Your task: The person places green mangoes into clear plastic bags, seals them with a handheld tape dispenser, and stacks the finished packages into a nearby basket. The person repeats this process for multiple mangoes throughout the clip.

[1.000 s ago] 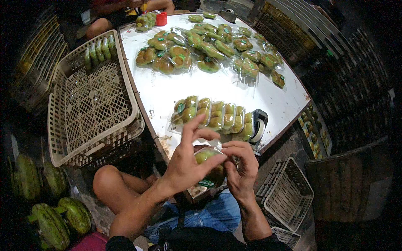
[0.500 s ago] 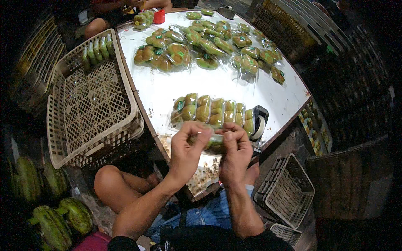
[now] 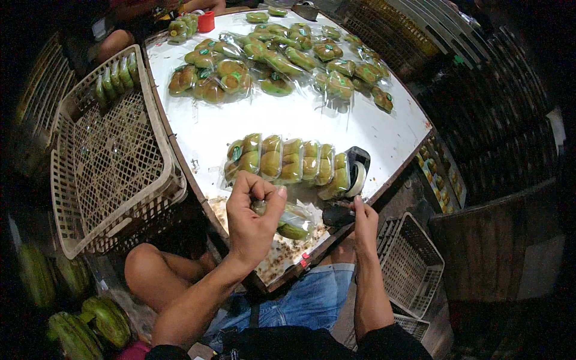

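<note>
My left hand [image 3: 255,210] is closed on a clear-wrapped pack [image 3: 294,222] of rounded green-brown produce, held tilted over the near corner of the table. To its right, my right hand [image 3: 365,222] has thumb and fingers pinched together at the black tape dispenser [image 3: 341,213], just below its pale tape roll [image 3: 357,179]. Whatever lies between those fingertips is too small to make out. Just beyond both hands stands a row of similar wrapped packs [image 3: 292,159], side by side and partly hidden by my left hand at its near left end.
Many more packs [image 3: 279,60] lie heaped across the far side of the white table [image 3: 204,123]. A plastic crate [image 3: 159,120] with several packs stands left; smaller crates [image 3: 414,264] sit low right. Large green produce [image 3: 75,336] lies lower left. Another person's knee [image 3: 117,45] shows far left.
My right hand has let go of the pack and moved right to the tape dispenser. The left hand keeps the pack, now tilted and slightly lower. The whole view has shifted a little.
</note>
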